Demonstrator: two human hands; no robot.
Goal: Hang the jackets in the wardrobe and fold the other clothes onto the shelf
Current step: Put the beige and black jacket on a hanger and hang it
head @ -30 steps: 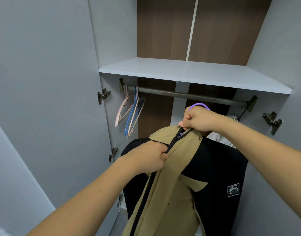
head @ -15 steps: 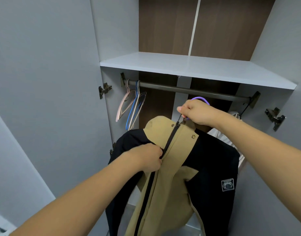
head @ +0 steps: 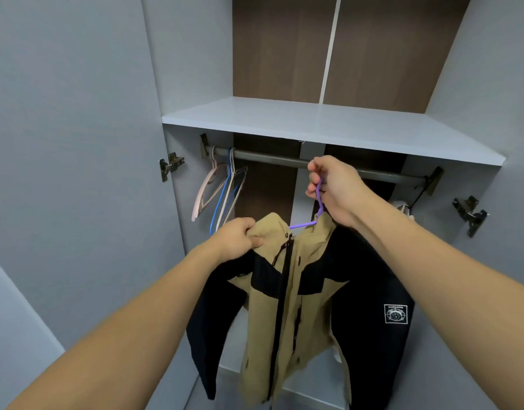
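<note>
Wardrobe interior: white shelf [head: 328, 125] above a dark rail [head: 272, 158], spare hangers [head: 222, 193] at its left end. Left hand [head: 238, 239] pinches the tan-and-black jacket [head: 296, 297] collar. Right hand [head: 334, 187] grips the purple hanger [head: 317, 202] neck just before the rail, jacket hanging below.

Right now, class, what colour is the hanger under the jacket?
Purple hanger, clearest in the head view.

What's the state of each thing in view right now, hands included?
jacket: on the purple hanger, zipped, held in the air
purple hanger: hook in right hand, not yet on rail
rail: carries spare hangers at its left end
spare hangers: hanging, bare
shelf: bare where visible
left hand: gripping jacket collar
right hand: gripping hanger hook
</note>
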